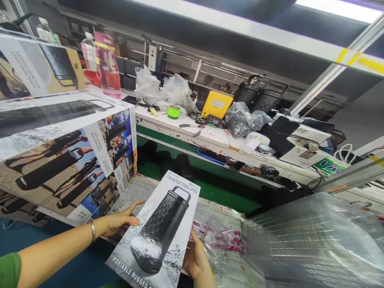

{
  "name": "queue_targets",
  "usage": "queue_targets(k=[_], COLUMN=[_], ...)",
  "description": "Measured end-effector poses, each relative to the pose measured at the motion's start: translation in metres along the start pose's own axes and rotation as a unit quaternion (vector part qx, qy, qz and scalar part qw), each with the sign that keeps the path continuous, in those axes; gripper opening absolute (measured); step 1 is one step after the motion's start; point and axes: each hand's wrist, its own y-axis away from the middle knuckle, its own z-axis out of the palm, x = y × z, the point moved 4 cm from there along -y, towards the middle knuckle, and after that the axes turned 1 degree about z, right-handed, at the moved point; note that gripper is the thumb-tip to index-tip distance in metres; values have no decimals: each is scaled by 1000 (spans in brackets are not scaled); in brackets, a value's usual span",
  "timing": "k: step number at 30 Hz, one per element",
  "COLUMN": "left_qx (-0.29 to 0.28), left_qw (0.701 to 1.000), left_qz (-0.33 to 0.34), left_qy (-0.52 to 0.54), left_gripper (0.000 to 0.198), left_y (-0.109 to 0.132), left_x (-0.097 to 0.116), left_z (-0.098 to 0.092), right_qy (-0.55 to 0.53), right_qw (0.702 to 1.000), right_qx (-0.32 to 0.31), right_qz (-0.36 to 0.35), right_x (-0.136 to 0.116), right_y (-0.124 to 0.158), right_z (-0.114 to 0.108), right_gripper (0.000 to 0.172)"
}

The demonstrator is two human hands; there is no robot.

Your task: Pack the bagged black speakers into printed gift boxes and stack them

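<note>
A white retail box (159, 232) printed with a black speaker and the words "Thundertrail Pro" is held tilted in front of me. My left hand (121, 220) grips its left edge, thumb out toward the box face. My right hand (195, 260) supports the box from below at its right edge, fingers curled behind it. A bracelet sits on my left wrist. Larger printed speaker boxes (66, 148) are stacked just left of the held box.
Clear plastic wrap (315, 240) lies at the right. Past a green conveyor belt (216, 188) stands a white bench with green tape (174, 111), a yellow box (216, 105), plastic bags and tools. A pink bottle (108, 68) stands far left.
</note>
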Motion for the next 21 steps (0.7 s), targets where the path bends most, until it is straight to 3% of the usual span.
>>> queue_targets(k=[4,7,13,17,21], left_qx=[-33,-22,-21,1,-18], left_qw=[999,999,997,995,991], left_qz=[5,12,46,96,120], left_qy=[-24,-37,-61,-20,58], left_gripper=[107,110,105,98,99], left_y=[-13,-24,-33,-33,-31], left_x=[3,6,18,21,19], left_z=[-2,-9,-12,-10,-7], right_qy=[-19,-37,-68,-39,24], right_qw=[999,996,987,983,971], right_qx=[-11,-35,-104,-64,-16], right_qz=[-30,-67,-100,-166,-236], right_x=[-4,-7,-18,-29,-35], right_y=[-15,-22,-8,0,5], right_z=[-3,-2,16,17,15], right_gripper=[69,63,55,50,51])
